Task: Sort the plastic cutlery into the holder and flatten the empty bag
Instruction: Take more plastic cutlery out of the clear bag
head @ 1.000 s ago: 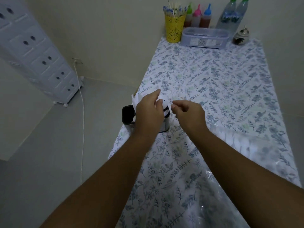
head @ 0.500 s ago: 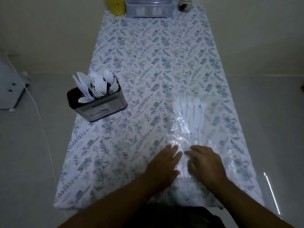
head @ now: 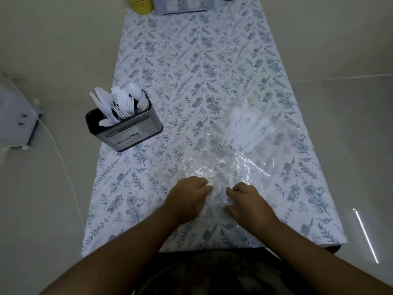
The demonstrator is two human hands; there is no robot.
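From left, I see one dark metal holder [head: 125,128] near the table's [head: 212,60] left edge, crowded with white cutlery [head: 120,103] (too overlapped to count). Two hands follow: left hand [head: 187,199] and right hand [head: 246,201], fingers curled, gripping the near end of one clear bag [head: 223,165]. More utensils [head: 248,128] lie inside it, farther right.

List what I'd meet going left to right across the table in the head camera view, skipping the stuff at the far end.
Metal cutlery holder with white cutlery standing in it → left hand → right hand, both on the clear plastic bag → loose white cutlery lying inside the bag's far part.
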